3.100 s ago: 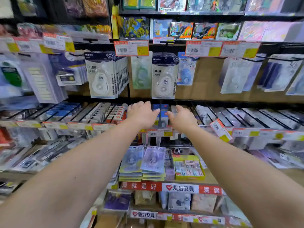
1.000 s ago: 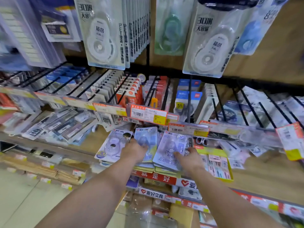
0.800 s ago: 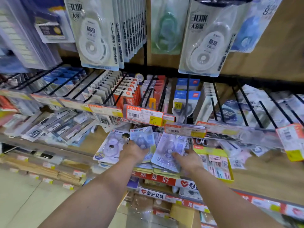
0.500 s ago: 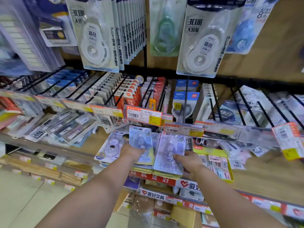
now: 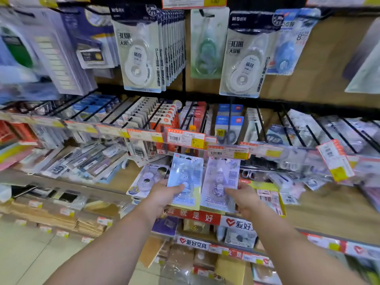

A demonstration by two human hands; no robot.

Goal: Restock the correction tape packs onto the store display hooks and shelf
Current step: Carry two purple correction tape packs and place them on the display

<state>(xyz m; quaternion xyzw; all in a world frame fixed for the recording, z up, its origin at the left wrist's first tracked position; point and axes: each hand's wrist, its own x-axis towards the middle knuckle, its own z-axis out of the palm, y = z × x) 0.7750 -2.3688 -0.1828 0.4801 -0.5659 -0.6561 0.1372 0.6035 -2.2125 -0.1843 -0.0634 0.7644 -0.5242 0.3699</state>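
Note:
My left hand (image 5: 164, 197) grips a blue correction tape pack (image 5: 185, 177) by its lower edge, thumb on its front. My right hand (image 5: 243, 199) grips a lilac correction tape pack (image 5: 221, 179) the same way. Both packs stand tilted up just above the wooden shelf (image 5: 320, 212), side by side under the price rail. Another correction tape pack (image 5: 145, 179) lies flat on the shelf left of my left hand. White 30 m correction tape packs (image 5: 139, 56) hang on upper display hooks (image 5: 205, 14), with a single one (image 5: 244, 58) to the right.
Black hook rows (image 5: 292, 124) with stationery packs jut out above the hands, fronted by orange price tags (image 5: 184, 137). A yellow box of small packs (image 5: 271, 200) sits right of my right hand. Pen packs (image 5: 86, 159) lie at the left. Lower shelves (image 5: 205, 243) hold more stock.
Both hands dropped from the middle hook row to the shelf below, took a pack each and have lifted them slightly, tilting them upright.

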